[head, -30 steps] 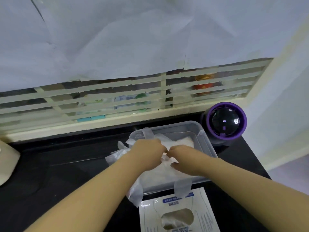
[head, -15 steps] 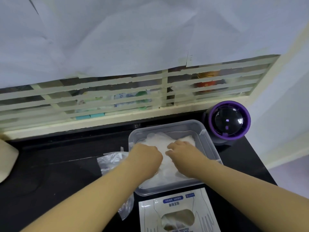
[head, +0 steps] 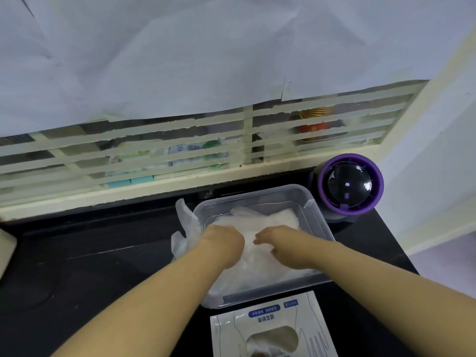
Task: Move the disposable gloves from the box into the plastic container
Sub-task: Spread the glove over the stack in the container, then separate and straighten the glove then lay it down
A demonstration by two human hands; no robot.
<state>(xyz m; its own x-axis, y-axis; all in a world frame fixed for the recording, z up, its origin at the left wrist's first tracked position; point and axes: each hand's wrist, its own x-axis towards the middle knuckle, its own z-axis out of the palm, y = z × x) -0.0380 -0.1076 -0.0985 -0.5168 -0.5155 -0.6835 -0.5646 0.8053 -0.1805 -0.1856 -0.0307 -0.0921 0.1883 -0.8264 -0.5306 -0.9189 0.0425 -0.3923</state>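
Since half a second ago the loose glove ends at the left rim of the plastic container (head: 315, 215) have risen — they now stand up beside the left hand (head: 223, 243) instead of lying low on the black table (head: 103, 253). Both hands press palm-down on the disposable gloves (head: 257, 253) heaped inside the container. Left fingers curl into the pile; whether they pinch anything, I cannot tell. Right hand (head: 286, 244) lies flat, fingers spread, gripping nothing. The glove box (head: 273, 328) lies just in front of the container — a purple-ringed timer (head: 350, 186) stands right of it.
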